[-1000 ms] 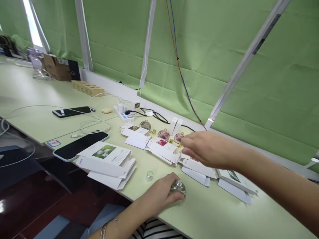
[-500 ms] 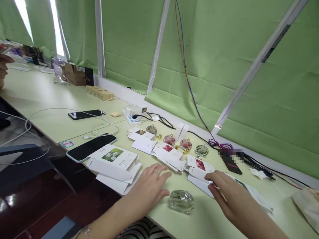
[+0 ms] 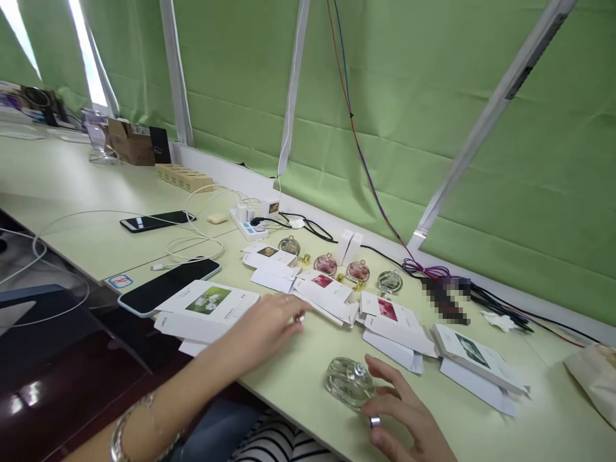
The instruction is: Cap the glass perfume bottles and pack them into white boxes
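Observation:
A clear glass perfume bottle (image 3: 347,383) with no cap over its nozzle lies at the table's front edge. My right hand (image 3: 407,414) is at its right side, fingertips at the glass; I cannot tell if they press on it. Between that hand's thumb and a finger sits a small silver cylinder (image 3: 374,421), seemingly a collar or cap. My left hand (image 3: 269,327), wearing a ring, is left of the bottle, fingers curled around a small shiny piece (image 3: 299,317), mostly hidden. It hovers by the white flower-print box (image 3: 206,305).
Flattened-looking white boxes (image 3: 394,324) lie in a row, one with a green picture (image 3: 481,359) at right. Behind stand round perfume bottles (image 3: 358,271) and gold caps (image 3: 305,259). Left are two phones (image 3: 168,285), a white cable (image 3: 195,247) and a power strip (image 3: 249,226).
My left hand has moved left and away from the bottle, its fingers now closed on a small shiny piece. My right hand has come down to the bottle's right side. The bottle has turned slightly.

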A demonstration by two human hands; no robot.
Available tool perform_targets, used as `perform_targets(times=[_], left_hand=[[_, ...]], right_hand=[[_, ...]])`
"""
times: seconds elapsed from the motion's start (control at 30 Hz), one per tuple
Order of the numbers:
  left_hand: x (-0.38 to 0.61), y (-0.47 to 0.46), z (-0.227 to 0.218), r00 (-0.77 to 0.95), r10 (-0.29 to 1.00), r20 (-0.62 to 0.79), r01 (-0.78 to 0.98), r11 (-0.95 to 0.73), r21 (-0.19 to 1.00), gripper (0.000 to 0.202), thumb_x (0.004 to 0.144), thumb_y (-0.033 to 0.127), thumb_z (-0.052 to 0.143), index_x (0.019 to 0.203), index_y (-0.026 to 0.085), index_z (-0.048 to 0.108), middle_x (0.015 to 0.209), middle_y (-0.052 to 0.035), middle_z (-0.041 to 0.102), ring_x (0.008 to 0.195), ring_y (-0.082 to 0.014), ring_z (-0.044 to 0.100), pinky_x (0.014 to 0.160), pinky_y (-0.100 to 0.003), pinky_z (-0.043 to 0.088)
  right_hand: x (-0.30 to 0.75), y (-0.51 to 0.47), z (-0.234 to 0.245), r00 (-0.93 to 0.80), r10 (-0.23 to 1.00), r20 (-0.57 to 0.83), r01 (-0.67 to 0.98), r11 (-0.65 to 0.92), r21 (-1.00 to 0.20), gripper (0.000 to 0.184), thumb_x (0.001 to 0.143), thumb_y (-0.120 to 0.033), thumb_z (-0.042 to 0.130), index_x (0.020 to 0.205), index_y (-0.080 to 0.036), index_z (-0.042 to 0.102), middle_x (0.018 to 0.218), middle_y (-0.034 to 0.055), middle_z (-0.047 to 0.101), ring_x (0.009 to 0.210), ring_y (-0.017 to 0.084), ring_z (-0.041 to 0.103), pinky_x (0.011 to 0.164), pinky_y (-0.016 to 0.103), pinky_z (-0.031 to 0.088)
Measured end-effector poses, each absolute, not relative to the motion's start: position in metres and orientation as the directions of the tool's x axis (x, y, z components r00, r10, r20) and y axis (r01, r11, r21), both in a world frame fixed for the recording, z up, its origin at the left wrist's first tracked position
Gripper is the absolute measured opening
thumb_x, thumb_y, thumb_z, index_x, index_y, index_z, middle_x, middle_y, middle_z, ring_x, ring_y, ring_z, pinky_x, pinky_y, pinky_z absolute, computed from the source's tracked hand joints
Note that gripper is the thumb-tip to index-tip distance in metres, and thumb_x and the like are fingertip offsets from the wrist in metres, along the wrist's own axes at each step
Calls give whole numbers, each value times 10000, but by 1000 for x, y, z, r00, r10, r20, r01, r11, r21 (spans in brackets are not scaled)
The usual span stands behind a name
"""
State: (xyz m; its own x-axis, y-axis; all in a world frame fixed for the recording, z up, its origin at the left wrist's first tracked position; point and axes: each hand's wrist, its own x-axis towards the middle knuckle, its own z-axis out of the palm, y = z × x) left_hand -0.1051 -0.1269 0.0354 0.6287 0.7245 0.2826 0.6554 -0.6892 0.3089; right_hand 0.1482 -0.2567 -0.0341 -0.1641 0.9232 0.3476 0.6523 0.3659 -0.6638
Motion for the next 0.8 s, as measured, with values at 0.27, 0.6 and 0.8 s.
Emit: perform_targets(times=[0.27, 0.6, 0.8], left_hand=[[-156, -48, 66, 557, 830, 37, 800, -548, 245, 254, 786, 222, 497, 1006, 213, 623, 988, -59, 662, 884, -221, 608, 741, -278, 443], [-176, -29, 63, 552, 834, 8, 818, -543, 191, 249, 739, 178, 502, 954, 199, 625, 927, -58, 669, 800, -197, 602, 660, -255, 419], [-178, -24, 63, 570, 821, 6, 806, -561, 188, 233, 725, 146, 515, 921, 190, 632, 863, -45, 672, 772, -182, 614, 678, -246, 432]], right_hand=[[121, -232, -22, -185, 969, 166, 778, 247, -578, 156, 839, -257, 480, 879, -256, 630, 1356, 74, 424, 1165, 222, 523, 926, 309, 444], [46, -143, 8, -237, 949, 210, 760, 316, -568, 158, 825, -136, 505, 886, -228, 619, 1366, 82, 420, 1159, 245, 523, 941, 401, 425], [8, -109, 1, -217, 935, 280, 739, 344, -580, 155, 802, -93, 532, 869, -190, 632, 1380, 130, 384, 1207, 288, 469, 946, 433, 412]])
